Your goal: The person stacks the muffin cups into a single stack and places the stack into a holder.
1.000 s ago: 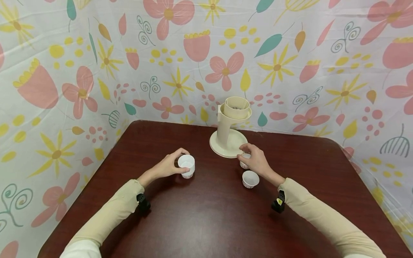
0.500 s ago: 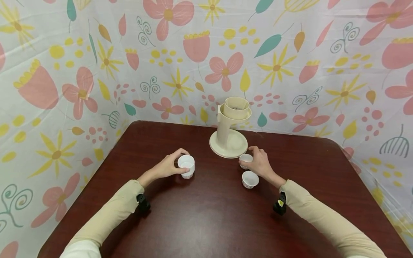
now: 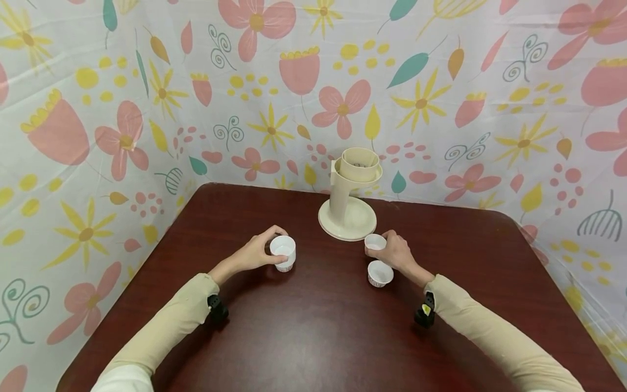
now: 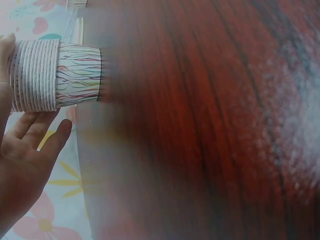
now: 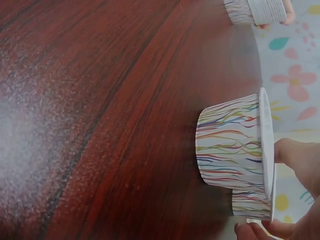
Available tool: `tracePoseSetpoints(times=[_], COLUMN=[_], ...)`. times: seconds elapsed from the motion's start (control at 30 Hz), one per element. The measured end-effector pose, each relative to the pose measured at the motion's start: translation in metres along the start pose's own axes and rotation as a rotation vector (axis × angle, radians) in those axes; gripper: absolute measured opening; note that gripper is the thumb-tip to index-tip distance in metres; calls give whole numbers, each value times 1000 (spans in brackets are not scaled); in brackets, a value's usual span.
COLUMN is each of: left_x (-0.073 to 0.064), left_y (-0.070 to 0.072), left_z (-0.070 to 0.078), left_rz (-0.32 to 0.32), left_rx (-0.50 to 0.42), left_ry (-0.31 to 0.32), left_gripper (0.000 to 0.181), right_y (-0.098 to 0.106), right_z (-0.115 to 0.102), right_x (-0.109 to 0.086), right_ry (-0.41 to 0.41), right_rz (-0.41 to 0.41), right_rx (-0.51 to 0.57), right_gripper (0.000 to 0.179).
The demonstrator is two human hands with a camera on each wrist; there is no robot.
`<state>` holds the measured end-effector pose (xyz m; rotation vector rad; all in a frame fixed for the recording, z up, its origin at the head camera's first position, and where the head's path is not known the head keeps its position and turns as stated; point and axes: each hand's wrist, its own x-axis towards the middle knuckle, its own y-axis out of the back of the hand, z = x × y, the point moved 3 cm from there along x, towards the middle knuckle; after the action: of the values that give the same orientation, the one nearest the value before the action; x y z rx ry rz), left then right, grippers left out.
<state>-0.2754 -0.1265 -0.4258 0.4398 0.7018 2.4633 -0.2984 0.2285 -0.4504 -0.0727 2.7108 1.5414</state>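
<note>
My left hand [image 3: 252, 252] grips a stack of white paper baking cups [image 3: 283, 251] at the left middle of the table, thumb in front and fingers behind. In the left wrist view the stack's ridged rims [image 4: 35, 75] show above coloured wavy lines. Further right, my right hand [image 3: 398, 253] holds a single paper baking cup [image 3: 374, 242] between thumb and fingers near its rim. Another baking cup [image 3: 380, 273] stands upright just in front of it. Seen from the right wrist, this nearer cup [image 5: 230, 142] partly hides the held one [image 5: 250, 204].
A cream-coloured stand [image 3: 339, 204] with a round base and a ring-held cup [image 3: 360, 164] stands at the back of the dark wooden table [image 3: 303, 326]. A flower-patterned curtain [image 3: 274, 98] hangs along the table's back and left side.
My right hand has shifted slightly right and its fingers have come in round the far baking cup. The left hand stays in place on the stack.
</note>
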Motion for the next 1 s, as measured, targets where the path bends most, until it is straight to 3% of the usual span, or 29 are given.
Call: tracePoseSetpoints(times=[0.4, 1.0], left_x=[0, 1], left_y=[1, 2], left_z=[1, 2], left_rz=[-4, -29], left_rx=[-18, -27], left_ry=[-1, -5], left_gripper=[49, 49], right_y=[4, 0], right_z=[-4, -21], right_x=[-1, 0], right_ry=[51, 88], right_rz=[92, 67], right_rx=[73, 154], right_gripper=[56, 59])
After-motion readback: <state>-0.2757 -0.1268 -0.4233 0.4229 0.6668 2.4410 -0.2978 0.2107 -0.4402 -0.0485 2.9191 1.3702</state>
